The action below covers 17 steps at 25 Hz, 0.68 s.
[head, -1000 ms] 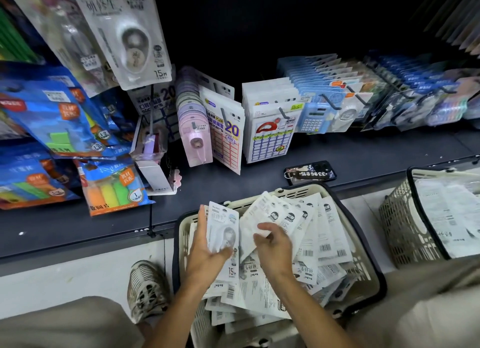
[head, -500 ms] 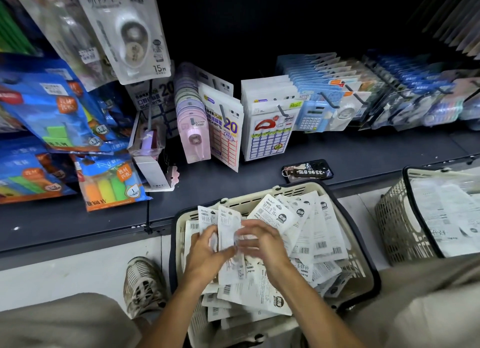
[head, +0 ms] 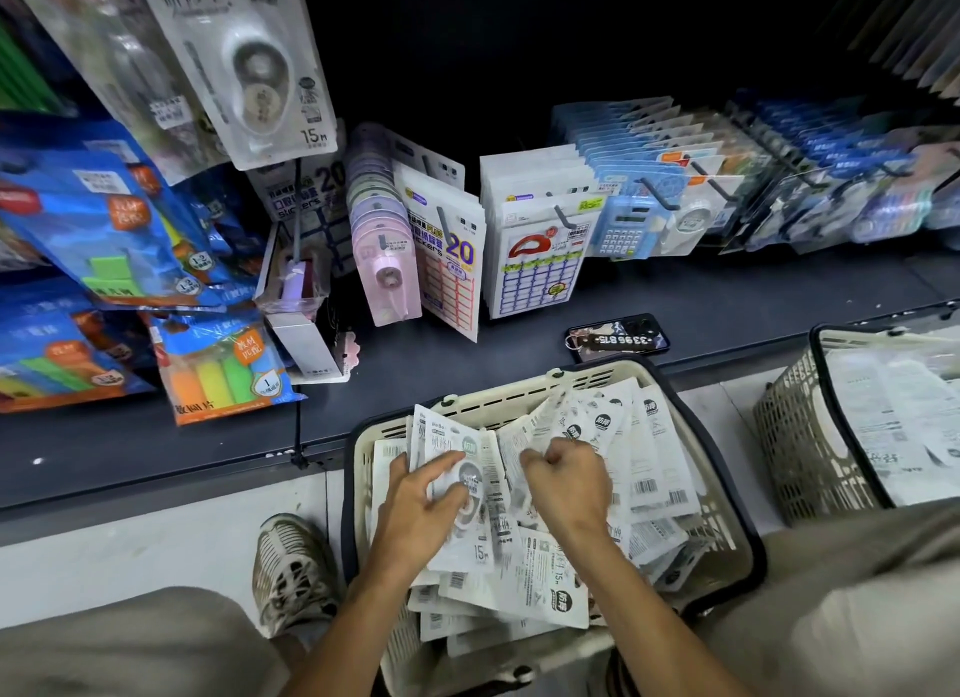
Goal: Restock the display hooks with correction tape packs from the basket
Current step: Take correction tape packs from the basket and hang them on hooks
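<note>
A cream basket [head: 566, 379] with a dark rim sits on the floor in front of me, full of white correction tape packs [head: 644, 467]. My left hand [head: 415, 509] holds a small stack of packs [head: 457, 447] upright over the basket's left side, thumb across the front pack. My right hand [head: 569, 483] is just right of that stack, its fingers curled round the edge of a pack in the pile. More correction tape packs [head: 260, 67] hang on a hook at the upper left.
A dark shelf [head: 727, 301] carries hooks with sticker sheets [head: 540, 239], pink tape packs [head: 384, 249] and calculators. A phone with a key tag [head: 618, 337] lies on the shelf edge. A second basket [head: 810, 436] stands at the right. My shoe [head: 291, 566] is left of the basket.
My hands met over the stack half a second ago. Now the right hand has drawn slightly right into the pile, while the left still holds the stack, which has grown.
</note>
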### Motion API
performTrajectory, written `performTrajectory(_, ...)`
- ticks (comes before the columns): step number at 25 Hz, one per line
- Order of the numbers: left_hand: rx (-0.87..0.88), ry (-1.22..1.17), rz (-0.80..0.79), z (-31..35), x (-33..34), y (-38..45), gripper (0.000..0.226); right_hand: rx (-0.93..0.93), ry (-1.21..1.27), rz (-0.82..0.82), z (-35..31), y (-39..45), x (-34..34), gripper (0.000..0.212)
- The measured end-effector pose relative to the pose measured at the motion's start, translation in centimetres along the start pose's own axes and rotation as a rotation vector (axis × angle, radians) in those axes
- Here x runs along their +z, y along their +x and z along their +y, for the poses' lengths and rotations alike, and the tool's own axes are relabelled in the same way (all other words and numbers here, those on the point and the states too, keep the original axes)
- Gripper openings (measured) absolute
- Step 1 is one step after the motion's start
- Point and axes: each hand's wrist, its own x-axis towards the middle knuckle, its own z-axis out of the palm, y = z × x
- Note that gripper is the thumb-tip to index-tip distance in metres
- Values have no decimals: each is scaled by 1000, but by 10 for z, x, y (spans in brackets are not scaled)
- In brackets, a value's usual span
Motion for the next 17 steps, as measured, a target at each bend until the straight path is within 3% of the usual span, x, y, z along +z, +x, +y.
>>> performTrajectory(3, -23, 2, -25, 3, 0, 3, 26, -46, 125, -498, -23, -10, -6, 39)
performTrajectory(5, -74, -70, -16, 4, -2, 6, 10, -103, 259, -665, -25, -20, 2, 28)
performTrajectory(7, -104, -115, -34, 4, -4, 7, 18, -86, 495, -616, -17, -27, 8, 10)
performTrajectory(10, -157, -165, -34, 8, -3, 3, 24, 92, 736, -419, 0, -29, 12, 41)
performTrajectory(11, -163, -226, -24, 11, -4, 0, 24, 163, 714, -370, 2, -30, 13, 40)
performTrajectory(13, -140, -368, 32, 28, -9, -4, 24, 188, 596, -431, -4, -32, 7, 27)
performTrajectory(17, -19, -570, 161, 97, -46, -11, 33, -59, 791, -694, -43, -27, -33, 42)
